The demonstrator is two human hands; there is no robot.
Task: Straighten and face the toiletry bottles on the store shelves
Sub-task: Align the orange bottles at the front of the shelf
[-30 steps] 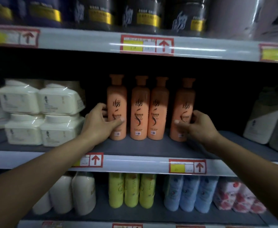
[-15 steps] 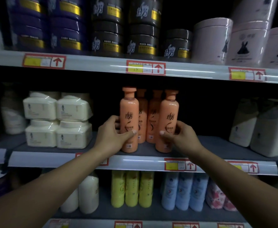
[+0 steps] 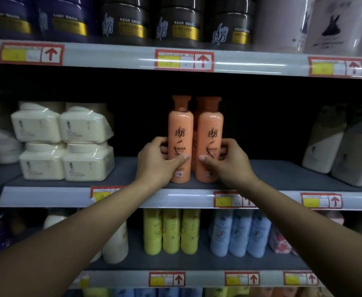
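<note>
Centre of frame, middle shelf [image 3: 283, 174]: 2 orange bottles in front, upright, labels facing out, standing just behind the shelf lip. Left orange bottle [image 3: 180, 133] and right orange bottle [image 3: 210, 136] sit just beside each other; darker orange caps behind suggest more bottles in a 2nd row, count unclear.

Left hand [image 3: 157, 161] wraps the lower body of the left bottle, thumb across its front. Right hand [image 3: 229, 162] grasps the lower body of the right bottle the same way.

Handling, judged: rigid plastic, smooth and glossy, likely a bit slippery; tall and narrow, so tippy if pushed near the cap. If full, moderately heavy. Best hold is low on the body, as here, and slide rather than lift.

Change from 0.5 s ago: the 2 front bottles stood apart with 2 rear bottles showing between them; now they are drawn together and hide most of that rear pair. 1.0 s ago, 4 stood in 1 row.
</note>
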